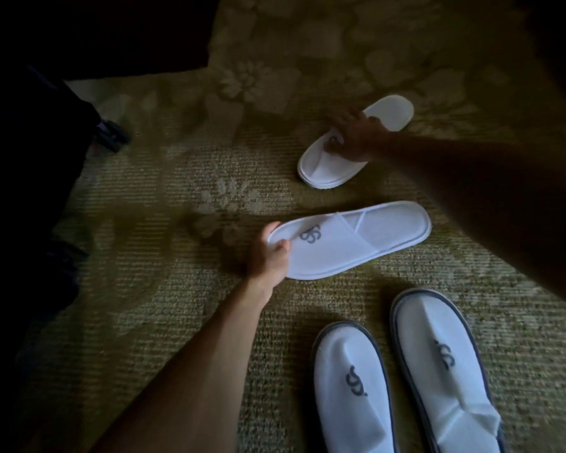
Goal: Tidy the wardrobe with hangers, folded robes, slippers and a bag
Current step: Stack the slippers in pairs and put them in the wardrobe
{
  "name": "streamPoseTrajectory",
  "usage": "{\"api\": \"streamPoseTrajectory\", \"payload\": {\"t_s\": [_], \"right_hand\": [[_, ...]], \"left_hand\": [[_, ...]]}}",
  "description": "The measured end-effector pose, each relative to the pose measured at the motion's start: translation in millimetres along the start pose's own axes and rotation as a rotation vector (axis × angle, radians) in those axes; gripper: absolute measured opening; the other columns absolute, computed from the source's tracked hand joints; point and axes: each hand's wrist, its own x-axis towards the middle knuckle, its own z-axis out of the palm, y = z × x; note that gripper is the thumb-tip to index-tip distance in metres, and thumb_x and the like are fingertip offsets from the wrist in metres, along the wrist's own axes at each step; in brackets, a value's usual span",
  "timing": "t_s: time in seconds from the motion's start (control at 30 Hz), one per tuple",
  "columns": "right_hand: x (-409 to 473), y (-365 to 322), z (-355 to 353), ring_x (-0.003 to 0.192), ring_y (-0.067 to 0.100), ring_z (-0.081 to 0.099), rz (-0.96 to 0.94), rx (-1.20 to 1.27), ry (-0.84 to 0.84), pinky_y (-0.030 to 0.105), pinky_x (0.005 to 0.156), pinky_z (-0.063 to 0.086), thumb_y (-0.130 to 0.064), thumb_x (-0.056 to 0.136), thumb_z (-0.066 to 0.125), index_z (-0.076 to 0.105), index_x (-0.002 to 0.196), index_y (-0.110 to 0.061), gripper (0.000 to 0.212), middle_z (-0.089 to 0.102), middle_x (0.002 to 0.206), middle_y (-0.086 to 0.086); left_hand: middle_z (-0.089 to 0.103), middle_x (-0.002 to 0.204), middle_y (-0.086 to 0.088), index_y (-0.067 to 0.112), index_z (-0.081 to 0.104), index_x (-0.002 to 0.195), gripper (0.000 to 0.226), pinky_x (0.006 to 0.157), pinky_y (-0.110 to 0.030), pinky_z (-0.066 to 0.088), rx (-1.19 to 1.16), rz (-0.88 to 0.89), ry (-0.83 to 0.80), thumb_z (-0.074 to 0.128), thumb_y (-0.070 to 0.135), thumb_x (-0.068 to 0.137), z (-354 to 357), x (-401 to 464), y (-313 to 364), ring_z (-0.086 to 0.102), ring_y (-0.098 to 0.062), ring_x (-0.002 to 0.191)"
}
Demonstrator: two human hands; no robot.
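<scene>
White slippers [350, 243] on a green flowery carpet [177, 305], four in all. Far left, only a big dark shape [30, 191], too dim to tell what.

Left hand [272, 256] pinching the toe end of the flat middle slipper, thumb on top, fingers tucked under its edge. Lying sideways, that slipper, grey logo near the hand, heel end pointing right.

Lower down, just right of the left arm, two more slippers with dark trim [350, 387] side by side, near but not touching, toes pointing up the view, each with a grey logo.

Right hand [356, 135] farther back, curled round the strap of the far slipper [392, 112], fingers pressed on its top. Tilted, that one, heel up and to the right, toe down to the left. Resting on the carpet, well apart from the middle slipper.
</scene>
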Motion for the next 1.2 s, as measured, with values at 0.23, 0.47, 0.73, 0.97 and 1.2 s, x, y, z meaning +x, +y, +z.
{"api": "streamPoseTrajectory", "payload": {"t_s": [0.23,0.47,0.73,0.97,1.2], "right_hand": [[-5.4,18.8,3.2,0.148,0.039,0.021,0.147,0.031,-0.029,0.058,0.119,0.019,-0.086,0.070,0.056,0.031,0.153,-0.015,0.112,0.022,0.162,0.016],[-73.0,58.9,6.2,0.113,0.031,0.059,0.326,0.469,0.124,0.041,0.094,0.047,-0.078,0.060,0.074,0.057,0.125,-0.009,0.097,0.063,0.119,0.014],[-233.0,133.3,-9.7,0.090,0.023,0.070,0.489,0.939,0.388,0.044,0.072,0.060,-0.068,0.062,0.081,0.067,0.110,-0.019,0.070,0.072,0.099,0.004],[-384.6,151.8,17.8,0.085,0.023,0.073,0.743,1.303,0.337,0.044,0.070,0.063,-0.064,0.078,0.074,0.070,0.108,-0.014,0.059,0.074,0.102,0.010],[-452.8,109.4,49.2,0.079,0.026,0.073,0.723,1.430,0.264,0.040,0.063,0.060,-0.058,0.080,0.074,0.072,0.105,-0.012,0.053,0.074,0.092,0.009]], "left_hand": [[0.058,0.137,-0.007,0.018,0.051,0.144,0.045,0.094,-0.021,0.041,-0.021,-0.032,-0.036,0.055,0.012,0.099,-5.0,-1.1,2.1,0.054,-0.018,0.120],[0.058,0.127,-0.004,0.017,0.050,0.142,0.043,0.084,-0.027,0.041,-0.037,-0.070,-0.003,0.058,0.016,0.099,-3.2,-0.2,0.1,0.051,-0.015,0.104],[0.061,0.124,-0.008,0.018,0.060,0.134,0.031,0.083,-0.034,0.043,-0.141,-0.076,0.133,0.050,0.023,0.104,-1.8,-7.5,37.5,0.053,-0.024,0.103],[0.064,0.117,0.005,0.015,0.073,0.117,0.026,0.086,-0.018,0.041,0.016,0.431,-0.170,0.051,0.014,0.103,78.2,-78.9,135.4,0.055,-0.009,0.109],[0.069,0.099,0.007,0.018,0.075,0.111,0.025,0.084,-0.018,0.047,0.255,0.321,-0.581,0.075,0.031,0.089,100.5,-131.1,107.2,0.062,-0.006,0.096]]}}
